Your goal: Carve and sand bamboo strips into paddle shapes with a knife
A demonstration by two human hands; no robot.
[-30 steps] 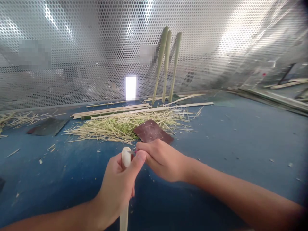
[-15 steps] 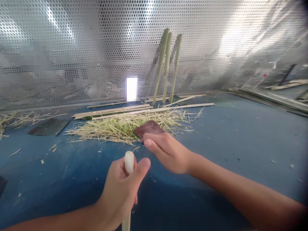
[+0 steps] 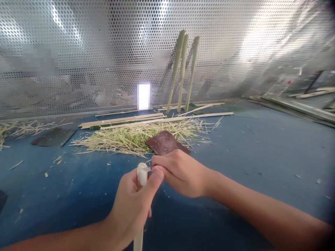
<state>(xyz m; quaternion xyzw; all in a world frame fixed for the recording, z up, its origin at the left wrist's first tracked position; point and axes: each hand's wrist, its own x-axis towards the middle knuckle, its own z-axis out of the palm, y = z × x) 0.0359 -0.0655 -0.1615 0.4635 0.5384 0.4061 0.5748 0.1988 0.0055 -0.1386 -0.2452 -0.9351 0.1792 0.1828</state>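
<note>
My left hand [image 3: 136, 204] is closed around a pale bamboo piece [image 3: 142, 174] with a rounded upper end. Its flat lower part sticks out below my palm. My right hand [image 3: 183, 174] is closed on a small knife [image 3: 148, 169]. Only a short blade and a bit of purple show; the handle is hidden in my fingers. The blade touches the rounded end, near my left thumb. Just beyond my right hand, a dark reddish-brown sheet [image 3: 165, 142], perhaps sandpaper, lies on a heap of bamboo shavings [image 3: 123, 139].
Three green spoon-shaped bamboo pieces [image 3: 178, 66] lean on the perforated metal wall [image 3: 104, 52]. Bamboo strips [image 3: 125, 120] lie behind the shavings on the blue table [image 3: 248, 157]. A dark sheet [image 3: 54, 137] lies at left, and longer strips [image 3: 295, 108] at the right edge.
My right hand has come down and nearer, away from the reddish-brown sheet, bringing the knife blade against the bamboo piece. My left hand has barely moved.
</note>
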